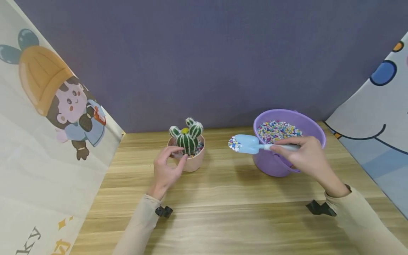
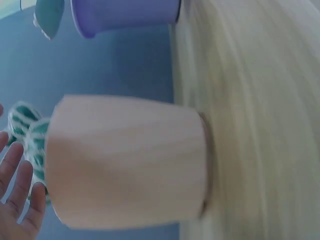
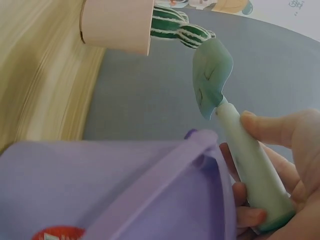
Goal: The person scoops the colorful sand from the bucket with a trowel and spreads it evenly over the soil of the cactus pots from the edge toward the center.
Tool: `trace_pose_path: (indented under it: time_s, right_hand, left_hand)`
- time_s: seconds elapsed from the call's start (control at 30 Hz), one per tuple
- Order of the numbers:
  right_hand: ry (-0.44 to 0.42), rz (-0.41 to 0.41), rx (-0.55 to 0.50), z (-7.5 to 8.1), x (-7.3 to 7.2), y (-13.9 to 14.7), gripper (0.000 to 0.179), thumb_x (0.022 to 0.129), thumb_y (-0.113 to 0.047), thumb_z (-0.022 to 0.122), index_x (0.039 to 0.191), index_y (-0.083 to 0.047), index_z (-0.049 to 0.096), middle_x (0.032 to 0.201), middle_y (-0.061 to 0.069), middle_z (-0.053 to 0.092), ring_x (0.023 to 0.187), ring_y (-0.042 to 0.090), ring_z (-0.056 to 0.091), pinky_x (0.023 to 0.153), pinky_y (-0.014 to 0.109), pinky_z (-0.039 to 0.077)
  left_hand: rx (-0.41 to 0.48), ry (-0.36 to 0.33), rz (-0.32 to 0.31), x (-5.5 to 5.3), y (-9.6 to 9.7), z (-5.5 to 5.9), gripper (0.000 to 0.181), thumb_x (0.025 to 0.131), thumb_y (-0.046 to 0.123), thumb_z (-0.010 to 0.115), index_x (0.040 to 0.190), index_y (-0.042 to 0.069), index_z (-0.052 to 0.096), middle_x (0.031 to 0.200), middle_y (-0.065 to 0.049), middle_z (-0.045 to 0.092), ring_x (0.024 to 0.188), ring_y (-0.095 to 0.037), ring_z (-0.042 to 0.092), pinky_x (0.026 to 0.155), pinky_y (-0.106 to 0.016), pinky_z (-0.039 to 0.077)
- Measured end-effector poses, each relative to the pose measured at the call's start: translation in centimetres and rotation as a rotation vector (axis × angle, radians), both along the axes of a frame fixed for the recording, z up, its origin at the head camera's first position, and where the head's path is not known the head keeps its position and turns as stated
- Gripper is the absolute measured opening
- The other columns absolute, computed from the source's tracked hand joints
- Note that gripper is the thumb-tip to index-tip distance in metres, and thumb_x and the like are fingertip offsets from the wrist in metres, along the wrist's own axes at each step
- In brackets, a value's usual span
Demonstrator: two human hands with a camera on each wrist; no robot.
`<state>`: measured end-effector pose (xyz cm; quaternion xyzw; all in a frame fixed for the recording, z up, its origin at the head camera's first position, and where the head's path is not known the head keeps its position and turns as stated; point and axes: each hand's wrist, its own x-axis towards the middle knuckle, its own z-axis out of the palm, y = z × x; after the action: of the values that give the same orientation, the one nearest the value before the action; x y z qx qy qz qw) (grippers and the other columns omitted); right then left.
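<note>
My right hand grips the pale handle of a light blue toy shovel, its fingers wrapped round it in the right wrist view. Colourful pebbles lie at the shovel's tip, which points left, between bucket and pot. A knitted green-and-white cactus stands upright in a pale pink pot, with pebbles round its base. Beside the pot's left rim is my left hand, fingers spread and loosely bent near the cactus; whether they touch it is unclear.
A purple bucket with many small coloured pebbles stands at the right, its handle hanging down in front. Behind the wooden table rises a dark blue-grey panel. Printed cartoon panels flank both sides.
</note>
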<state>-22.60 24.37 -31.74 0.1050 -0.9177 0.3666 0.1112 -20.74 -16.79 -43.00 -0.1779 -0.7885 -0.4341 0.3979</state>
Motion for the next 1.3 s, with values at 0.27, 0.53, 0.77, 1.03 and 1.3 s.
trace_pose_path:
  time_s: [0.27,0.53,0.77,1.03,1.3]
  right_hand:
    - [0.048,0.039,-0.005,-0.4,-0.3,-1.5,0.02,0.084,-0.034,0.092,0.096,-0.018,0.088,0.092,0.008,0.084,0.073,-0.003,0.063,0.062,0.016,0.047]
    - [0.058,0.065,-0.027,-0.6,-0.4,-3.1,0.017,0.084,-0.031,0.092,0.094,-0.017,0.088,0.092,0.009,0.084,0.072,0.003,0.064,0.064,0.016,0.048]
    - [0.053,0.091,-0.041,-0.6,-0.4,-4.5,0.016,0.084,-0.029,0.092,0.094,-0.017,0.088,0.092,0.008,0.084,0.072,0.005,0.066,0.064,0.017,0.048]
    - [0.039,0.13,-0.049,-0.5,-0.8,-5.8,0.018,0.086,-0.029,0.091,0.096,-0.015,0.087,0.091,0.008,0.084,0.067,0.008,0.065,0.063,0.018,0.049]
    - [0.032,0.164,-0.041,-0.8,-1.5,-7.0,0.019,0.087,-0.03,0.09,0.096,-0.014,0.087,0.081,0.004,0.082,0.053,0.008,0.058,0.056,0.022,0.047]
  left_hand:
    - [0.081,-0.033,0.11,0.1,-2.1,-1.2,0.029,0.08,0.0,0.085,0.108,0.001,0.077,0.109,-0.019,0.077,0.095,-0.036,0.069,0.077,-0.028,0.057]
    - [0.125,-0.126,0.165,-0.3,-3.2,-1.7,0.03,0.085,0.001,0.083,0.114,-0.001,0.075,0.119,-0.02,0.075,0.105,-0.033,0.068,0.081,-0.028,0.057]
    - [0.11,-0.227,0.148,-0.6,-3.4,-2.0,0.037,0.087,0.007,0.081,0.121,-0.002,0.071,0.131,-0.022,0.07,0.115,-0.037,0.067,0.084,-0.049,0.061]
    - [0.094,-0.344,0.078,-0.9,-3.7,-2.3,0.054,0.088,0.012,0.081,0.138,0.0,0.064,0.152,-0.023,0.058,0.139,-0.04,0.056,0.099,-0.059,0.057]
    - [0.04,-0.437,0.011,-1.2,-4.0,-2.6,0.069,0.091,0.019,0.081,0.153,0.007,0.052,0.167,-0.017,0.045,0.151,-0.038,0.046,0.109,-0.06,0.051]
